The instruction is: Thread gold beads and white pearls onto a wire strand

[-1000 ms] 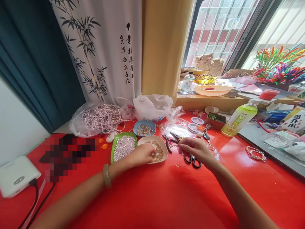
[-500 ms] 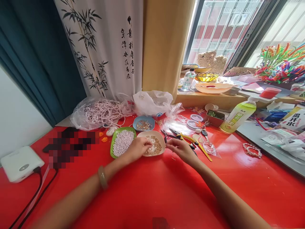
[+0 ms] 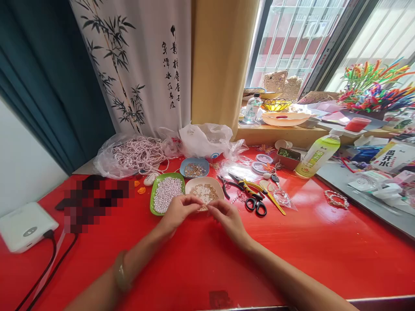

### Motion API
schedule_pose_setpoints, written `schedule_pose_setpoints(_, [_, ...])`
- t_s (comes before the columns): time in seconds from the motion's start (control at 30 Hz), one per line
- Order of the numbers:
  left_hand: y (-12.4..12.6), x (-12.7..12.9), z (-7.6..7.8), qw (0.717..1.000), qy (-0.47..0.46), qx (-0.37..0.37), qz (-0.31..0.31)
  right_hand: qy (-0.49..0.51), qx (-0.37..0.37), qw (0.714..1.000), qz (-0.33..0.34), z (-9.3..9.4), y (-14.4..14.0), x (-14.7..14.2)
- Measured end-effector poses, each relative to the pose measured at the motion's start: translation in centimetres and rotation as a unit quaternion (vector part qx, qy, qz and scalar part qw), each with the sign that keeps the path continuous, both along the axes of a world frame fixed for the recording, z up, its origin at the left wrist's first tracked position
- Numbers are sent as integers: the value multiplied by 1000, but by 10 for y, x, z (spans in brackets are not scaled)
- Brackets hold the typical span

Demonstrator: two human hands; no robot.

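At a red desk [image 3: 201, 268] near a barred window [image 3: 300, 43], my left hand [image 3: 180, 211] and right hand [image 3: 229, 219] pinched narrowly by the bead dish [image 3: 214, 183], on what I couldn't tell.

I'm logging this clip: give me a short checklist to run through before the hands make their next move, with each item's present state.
1. Left hand and right hand in view: ok, fingertips close together at the near side of the beige dish.
2. What the fingertips hold: cannot tell, too small to make out.
3. Gold beads inside the beige dish: ok.
4. Pearl beads inside the green dish: ok.
5. Scissors apart from both hands: ok.
6. Tools well spaced: not ok, scissors crowd the yellow-handled pliers.
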State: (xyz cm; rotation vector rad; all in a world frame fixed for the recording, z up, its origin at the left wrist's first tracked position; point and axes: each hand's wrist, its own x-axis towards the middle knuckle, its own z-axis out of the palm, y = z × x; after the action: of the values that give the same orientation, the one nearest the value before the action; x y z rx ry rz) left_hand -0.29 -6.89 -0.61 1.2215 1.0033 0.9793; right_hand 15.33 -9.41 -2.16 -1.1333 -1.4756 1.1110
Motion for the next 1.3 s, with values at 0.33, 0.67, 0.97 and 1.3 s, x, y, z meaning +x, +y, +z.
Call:
schedule_pose_setpoints(0.33, [-8, 0, -7, 967, -170, -185, -36, 33, -51, 998, 11, 9, -12, -2])
schedule_pose_setpoints(0.67, [-6, 1, -13, 955, -205, -213, -28, -14, -47, 998, 25, 6, -16, -3])
schedule_pose_setpoints(0.97, [-7, 2, -15, 954, -213, -207, -35, -22, -69, 996, 47, 2, -14, -4])
schedule_pose_setpoints(1.3, [-7, 3, -13, 958, -202, -201, -39, -3, -87, 995, 46, 4, -14, -5])
